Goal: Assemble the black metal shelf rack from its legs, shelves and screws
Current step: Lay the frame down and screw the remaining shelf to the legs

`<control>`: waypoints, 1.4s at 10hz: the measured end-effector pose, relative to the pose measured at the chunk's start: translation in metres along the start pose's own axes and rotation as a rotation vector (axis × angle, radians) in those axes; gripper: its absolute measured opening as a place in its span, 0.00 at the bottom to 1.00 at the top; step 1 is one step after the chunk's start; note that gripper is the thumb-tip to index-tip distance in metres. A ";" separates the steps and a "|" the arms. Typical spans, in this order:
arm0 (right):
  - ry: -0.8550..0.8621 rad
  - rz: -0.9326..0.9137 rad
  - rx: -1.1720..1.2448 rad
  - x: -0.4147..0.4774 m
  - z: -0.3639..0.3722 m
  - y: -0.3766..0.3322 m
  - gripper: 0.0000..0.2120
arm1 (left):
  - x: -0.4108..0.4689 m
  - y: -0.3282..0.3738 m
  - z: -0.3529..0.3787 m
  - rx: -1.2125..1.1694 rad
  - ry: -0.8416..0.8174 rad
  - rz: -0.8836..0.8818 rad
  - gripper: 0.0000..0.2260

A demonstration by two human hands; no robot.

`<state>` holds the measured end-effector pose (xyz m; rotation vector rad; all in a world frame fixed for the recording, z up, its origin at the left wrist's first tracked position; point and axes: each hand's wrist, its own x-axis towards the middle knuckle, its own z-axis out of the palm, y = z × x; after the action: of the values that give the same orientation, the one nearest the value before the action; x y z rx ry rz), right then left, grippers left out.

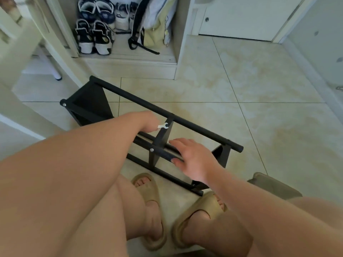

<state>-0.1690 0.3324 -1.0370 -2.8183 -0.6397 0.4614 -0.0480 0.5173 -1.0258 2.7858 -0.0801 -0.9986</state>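
Tan slippers (202,206) sit planted on the tiled floor (241,117). Just past them the black metal shelf rack (89,101) lies on its side, reaching toward the floor's far left corner. The right hand (193,156) rests on the near leg tube (161,153), its grip spread and its fingers flat. The left hand (150,121) pinches a small white wrench (163,126) at the middle shelf's joint under the far leg (194,127). The frame looks stiff, fairly light and slick-painted, so it is best steadied by a tube close to a joint. Sneakers (92,38) sit in the cupboard beyond.
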 end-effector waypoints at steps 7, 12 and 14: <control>-0.050 0.360 -0.136 -0.003 0.015 0.078 0.12 | -0.004 0.049 0.030 -0.156 -0.006 0.054 0.13; -0.131 0.381 -0.005 -0.030 0.003 0.096 0.12 | -0.018 0.076 0.059 0.048 -0.071 0.114 0.13; -0.294 0.339 -0.034 -0.038 0.005 0.072 0.13 | -0.021 0.062 0.076 0.081 -0.129 0.100 0.14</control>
<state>-0.1755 0.2525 -1.0518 -2.9239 -0.2139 0.9457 -0.1112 0.4468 -1.0586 2.7543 -0.2804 -1.1731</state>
